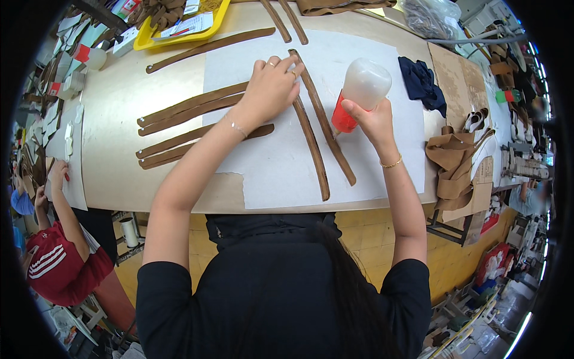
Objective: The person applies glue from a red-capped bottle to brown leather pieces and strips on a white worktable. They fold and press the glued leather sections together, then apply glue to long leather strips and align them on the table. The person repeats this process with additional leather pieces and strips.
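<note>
My right hand (375,122) grips a squeeze bottle (366,84) with a translucent white body and a red lower part. The bottle is tilted upside down, its tip close to a long brown strip (342,158). My left hand (272,90) bends its fingers at the far end of this strip and seems to hold it there. A second brown strip (312,146) runs beside it, its far part hidden under my left hand. Several more brown strips (179,110) lie to the left, partly covered by my left forearm. White paper (269,179) lies beneath the strips.
A yellow tray (219,24) with brown pieces stands at the far left. Dark blue cloth (422,84) and brown material (448,164) lie on the right of the table (113,167). A person in a red shirt (66,263) works at the left.
</note>
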`<state>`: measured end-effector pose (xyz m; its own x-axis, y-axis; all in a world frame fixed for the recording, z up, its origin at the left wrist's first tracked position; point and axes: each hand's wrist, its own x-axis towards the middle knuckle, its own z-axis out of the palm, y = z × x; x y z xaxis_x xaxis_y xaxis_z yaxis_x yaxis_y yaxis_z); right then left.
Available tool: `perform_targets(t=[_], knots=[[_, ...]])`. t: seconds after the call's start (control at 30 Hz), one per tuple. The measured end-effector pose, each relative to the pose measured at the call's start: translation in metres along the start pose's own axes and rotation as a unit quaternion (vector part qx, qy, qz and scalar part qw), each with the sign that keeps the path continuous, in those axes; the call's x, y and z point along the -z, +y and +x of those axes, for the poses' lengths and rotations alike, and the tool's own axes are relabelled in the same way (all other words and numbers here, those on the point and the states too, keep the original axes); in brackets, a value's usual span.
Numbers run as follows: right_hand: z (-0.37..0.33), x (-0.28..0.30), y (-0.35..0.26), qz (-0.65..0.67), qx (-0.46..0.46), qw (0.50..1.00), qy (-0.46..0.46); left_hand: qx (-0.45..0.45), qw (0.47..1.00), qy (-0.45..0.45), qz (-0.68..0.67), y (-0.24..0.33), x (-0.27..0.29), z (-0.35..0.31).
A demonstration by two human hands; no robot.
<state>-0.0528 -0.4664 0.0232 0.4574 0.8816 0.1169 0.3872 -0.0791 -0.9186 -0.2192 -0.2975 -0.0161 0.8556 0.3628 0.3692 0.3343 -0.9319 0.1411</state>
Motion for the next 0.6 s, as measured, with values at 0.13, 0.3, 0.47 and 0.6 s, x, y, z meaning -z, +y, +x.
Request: perform_targets(t=[0.13, 0.3, 0.47, 0.6], knots=[[0.000, -0.003, -0.002, -0.012, 0.021, 1.000, -0.002, -0.097, 0.989, -0.065, -0.089, 0.038, 0.025, -0.028], [-0.001, -0.006, -0.004, -0.025, 0.005, 0.999, -0.029, -0.162, 0.971, -0.093, -0.148, 0.064, 0.019, -0.055], [-0.006, -0.006, -0.003, -0.063, 0.023, 0.997, -0.044, -0.165, 0.972, -0.095, -0.141, 0.067, 0.012, -0.057], [-0.012, -0.004, -0.006, -0.075, 0.026, 0.995, -0.061, -0.162, 0.972, -0.115, -0.126, 0.067, 0.014, -0.057]])
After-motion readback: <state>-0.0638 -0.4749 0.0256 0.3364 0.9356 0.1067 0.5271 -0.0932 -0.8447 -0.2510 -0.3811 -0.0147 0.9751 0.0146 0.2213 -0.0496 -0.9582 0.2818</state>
